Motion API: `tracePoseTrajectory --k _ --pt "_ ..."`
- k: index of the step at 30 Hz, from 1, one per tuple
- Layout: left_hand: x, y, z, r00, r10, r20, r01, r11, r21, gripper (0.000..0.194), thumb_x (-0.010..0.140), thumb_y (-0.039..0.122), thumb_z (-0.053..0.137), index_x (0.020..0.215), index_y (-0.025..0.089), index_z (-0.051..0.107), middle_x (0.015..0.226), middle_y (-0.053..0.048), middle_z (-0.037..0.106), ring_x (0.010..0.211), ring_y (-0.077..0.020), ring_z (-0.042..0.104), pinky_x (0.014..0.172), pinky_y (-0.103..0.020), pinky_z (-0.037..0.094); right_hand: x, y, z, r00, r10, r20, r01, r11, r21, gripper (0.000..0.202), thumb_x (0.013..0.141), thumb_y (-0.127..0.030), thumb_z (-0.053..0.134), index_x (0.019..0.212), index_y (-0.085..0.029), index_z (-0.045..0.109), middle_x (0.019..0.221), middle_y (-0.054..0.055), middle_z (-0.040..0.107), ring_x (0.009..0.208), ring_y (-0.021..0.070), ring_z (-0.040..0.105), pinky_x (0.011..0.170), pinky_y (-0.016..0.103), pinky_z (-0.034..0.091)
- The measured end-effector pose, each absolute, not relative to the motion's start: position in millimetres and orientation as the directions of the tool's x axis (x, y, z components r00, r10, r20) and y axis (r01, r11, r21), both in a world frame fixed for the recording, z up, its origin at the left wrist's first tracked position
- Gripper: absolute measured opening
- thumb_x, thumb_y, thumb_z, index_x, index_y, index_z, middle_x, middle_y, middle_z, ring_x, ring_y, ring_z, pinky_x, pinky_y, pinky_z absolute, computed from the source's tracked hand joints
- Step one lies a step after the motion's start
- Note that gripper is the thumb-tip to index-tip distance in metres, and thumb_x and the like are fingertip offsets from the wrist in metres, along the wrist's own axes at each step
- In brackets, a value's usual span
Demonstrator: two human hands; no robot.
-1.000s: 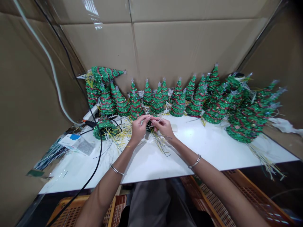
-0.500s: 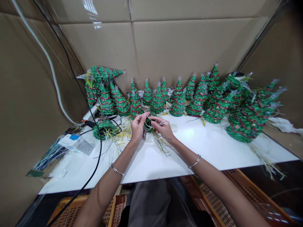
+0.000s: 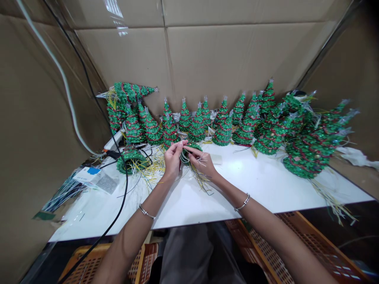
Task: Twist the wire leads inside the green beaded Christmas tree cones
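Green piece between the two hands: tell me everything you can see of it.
Partly hidden by the left hand and right hand, the green piece shows a bushy, tinsel-like rim along a dark hollow. White wires loop before it; yellow wires trail onto the white table. Whether either hand touches its rim is unclear.

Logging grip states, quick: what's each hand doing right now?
Left hand: closed, fingertips pinching thin white wires.
Right hand: partly curled among the wires; whether it grips any cannot be told.
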State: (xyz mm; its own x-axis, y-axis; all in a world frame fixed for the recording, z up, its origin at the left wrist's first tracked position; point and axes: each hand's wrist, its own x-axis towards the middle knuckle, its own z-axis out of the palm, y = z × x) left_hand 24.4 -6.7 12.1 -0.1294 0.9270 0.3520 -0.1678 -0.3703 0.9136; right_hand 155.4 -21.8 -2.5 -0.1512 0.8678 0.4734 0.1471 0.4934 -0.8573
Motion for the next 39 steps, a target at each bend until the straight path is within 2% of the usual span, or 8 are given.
tracePoseTrajectory --k 8,13,16,19,23,26,29,39 --pt "25.6 -10.3 14.8 -0.122 0.938 0.323 -0.224 -0.343 0.912 0.034 0.084 0.048 0.066 0.096 0.017 0.073 0.107 -0.010 0.074 0.095 -0.0191 0.068 0.084 -0.031 0.053 155.0 -21.2 -4.6 -0.140 0.873 0.466 0.103 0.481 -0.870 0.038 0.089 -0.033 0.055 0.122 -0.021 0.069 0.064 -0.002 0.059 0.051 0.0102 0.040 0.052 0.024 0.036" --pt "19.2 -2.4 11.8 -0.182 0.933 0.310 -0.270 -0.350 0.897 0.036 0.083 0.050 0.066 0.096 0.017 0.069 0.087 -0.006 0.074 0.078 -0.0156 0.068 0.076 -0.029 0.053 155.2 -19.1 -2.5 -0.102 0.935 0.340 -0.165 0.321 -0.932 0.031 0.082 -0.041 0.068 0.101 -0.018 0.072 0.067 -0.001 0.063 0.053 0.0099 0.052 0.054 0.024 0.044" --pt "9.2 7.3 10.2 -0.239 0.895 0.378 -0.200 -0.426 0.882 0.031 0.084 0.047 0.066 0.089 0.016 0.069 0.078 -0.003 0.071 0.081 -0.0142 0.066 0.085 -0.028 0.050 155.7 -16.4 0.0 -0.034 0.956 0.292 -0.297 0.269 -0.916 0.031 0.078 -0.044 0.072 0.090 -0.016 0.072 0.076 0.003 0.069 0.064 0.0113 0.060 0.067 0.026 0.051" --pt "-1.7 15.0 10.0 -0.250 0.863 0.439 -0.115 -0.476 0.872 0.028 0.086 0.044 0.064 0.089 0.016 0.069 0.072 -0.001 0.068 0.077 -0.0128 0.065 0.085 -0.028 0.048 157.4 -13.1 1.1 0.007 0.970 0.242 -0.355 0.229 -0.906 0.034 0.077 -0.047 0.072 0.089 -0.015 0.072 0.078 0.004 0.070 0.063 0.0107 0.060 0.068 0.026 0.051" --pt "-3.6 9.8 14.8 -0.142 0.864 0.483 -0.027 -0.491 0.871 0.025 0.088 0.042 0.062 0.091 0.018 0.070 0.075 -0.003 0.072 0.077 -0.0150 0.066 0.085 -0.030 0.050 160.8 -10.6 0.3 -0.059 0.963 0.264 -0.297 0.235 -0.925 0.034 0.079 -0.048 0.070 0.090 -0.016 0.073 0.072 0.000 0.067 0.049 0.0080 0.053 0.052 0.023 0.044" --pt "5.7 -3.4 20.8 0.035 0.851 0.525 0.068 -0.526 0.848 0.024 0.089 0.041 0.060 0.089 0.021 0.073 0.095 -0.007 0.075 0.091 -0.0195 0.068 0.092 -0.035 0.049 161.5 -11.5 -0.1 -0.124 0.947 0.297 -0.176 0.273 -0.946 0.035 0.081 -0.051 0.067 0.073 -0.017 0.070 0.056 -0.002 0.059 0.043 0.0086 0.049 0.048 0.024 0.039" --pt "14.0 -12.4 24.1 0.126 0.818 0.561 0.126 -0.574 0.809 0.020 0.088 0.038 0.062 0.086 0.022 0.075 0.102 -0.006 0.075 0.101 -0.0220 0.068 0.097 -0.037 0.048 161.2 -12.8 0.2 -0.153 0.937 0.313 -0.094 0.302 -0.949 0.041 0.081 -0.055 0.065 0.064 -0.018 0.066 0.047 -0.003 0.054 0.042 0.0101 0.047 0.048 0.025 0.039" --pt "13.6 -10.7 21.6 0.062 0.839 0.541 0.115 -0.545 0.831 0.018 0.086 0.037 0.065 0.087 0.024 0.077 0.100 -0.005 0.075 0.100 -0.0226 0.067 0.097 -0.037 0.049 162.9 -10.7 -3.0 -0.166 0.940 0.299 -0.100 0.286 -0.953 0.039 0.082 -0.055 0.065 0.074 -0.018 0.071 0.060 0.001 0.064 0.046 0.0113 0.050 0.051 0.026 0.042"
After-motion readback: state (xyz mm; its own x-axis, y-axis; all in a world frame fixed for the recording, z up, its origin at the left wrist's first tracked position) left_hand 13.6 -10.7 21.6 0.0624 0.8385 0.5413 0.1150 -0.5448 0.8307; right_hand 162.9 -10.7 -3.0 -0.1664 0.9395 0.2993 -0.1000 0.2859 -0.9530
